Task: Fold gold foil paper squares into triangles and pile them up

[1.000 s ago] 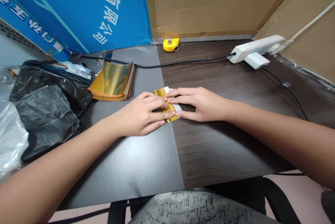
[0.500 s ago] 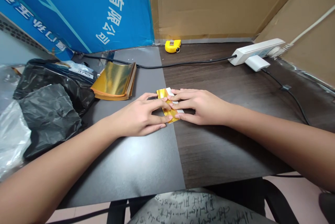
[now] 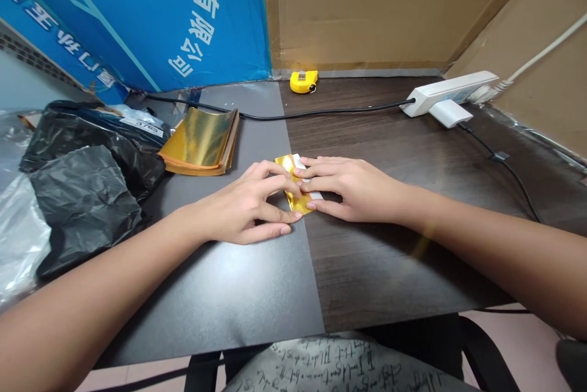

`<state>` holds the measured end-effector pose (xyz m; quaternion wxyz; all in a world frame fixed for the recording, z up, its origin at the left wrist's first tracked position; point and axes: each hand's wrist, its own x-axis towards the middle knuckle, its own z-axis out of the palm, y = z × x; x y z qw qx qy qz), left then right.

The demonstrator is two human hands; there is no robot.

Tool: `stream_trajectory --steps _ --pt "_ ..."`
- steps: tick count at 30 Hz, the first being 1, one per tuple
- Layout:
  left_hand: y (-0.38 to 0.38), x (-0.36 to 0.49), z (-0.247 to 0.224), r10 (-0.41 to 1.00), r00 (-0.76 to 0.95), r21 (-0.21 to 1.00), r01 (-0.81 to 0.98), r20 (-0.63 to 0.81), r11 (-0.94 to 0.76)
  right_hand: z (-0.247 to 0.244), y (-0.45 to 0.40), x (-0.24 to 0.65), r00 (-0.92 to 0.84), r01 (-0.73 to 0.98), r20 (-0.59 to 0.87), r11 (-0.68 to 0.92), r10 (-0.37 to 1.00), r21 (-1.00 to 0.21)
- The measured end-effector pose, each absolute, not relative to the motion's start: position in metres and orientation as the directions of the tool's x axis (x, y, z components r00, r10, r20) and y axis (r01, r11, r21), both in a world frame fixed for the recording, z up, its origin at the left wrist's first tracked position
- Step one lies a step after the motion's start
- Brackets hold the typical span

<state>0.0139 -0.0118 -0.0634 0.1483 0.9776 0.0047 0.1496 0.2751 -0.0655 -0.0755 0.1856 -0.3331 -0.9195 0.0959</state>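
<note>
A folded sheet of gold foil paper [image 3: 300,201] lies flat on the desk, its white underside showing along the right edge. My left hand [image 3: 257,202] rests over its left part, fingers apart, fingertips touching the gold face. From the right, my right hand [image 3: 353,189] lies with spread fingers on the white strip and the fold. Fingertips of both hands meet near the paper's middle and cover part of it. Behind my left hand sits a stack of gold foil paper [image 3: 202,138].
Crumpled black plastic bags [image 3: 87,196] and clear plastic [image 3: 22,233] lie at the left. A yellow tape measure [image 3: 303,82] sits at the back. A white power strip [image 3: 447,93] with a plugged-in adapter stands at the back right; a black cable [image 3: 321,112] crosses behind the hands.
My left hand has shifted slightly, with its thumb moving a little toward me and its fingers more raised. My right hand and the paper stay nearly in place.
</note>
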Motion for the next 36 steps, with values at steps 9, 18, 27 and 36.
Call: stream_trajectory --steps 9,18,27,36 --pt "-0.001 0.011 -0.07 0.165 0.913 0.164 0.111 0.374 -0.98 -0.078 -0.066 0.275 -0.725 0.579 0.305 0.786 0.618 -0.218" --pt "0.009 0.007 -0.073 0.361 0.846 -0.016 0.399 0.392 -0.917 -0.08 -0.066 0.276 -0.728 0.589 0.301 0.787 0.616 -0.186" --pt "0.004 0.01 -0.074 0.477 0.785 -0.108 0.556 0.395 -0.824 -0.081 -0.066 0.276 -0.727 0.593 0.303 0.786 0.617 -0.178" --pt "0.0 0.013 -0.077 0.497 0.762 -0.149 0.595 0.415 -0.789 -0.08 -0.067 0.275 -0.72 0.589 0.324 0.787 0.614 -0.181"
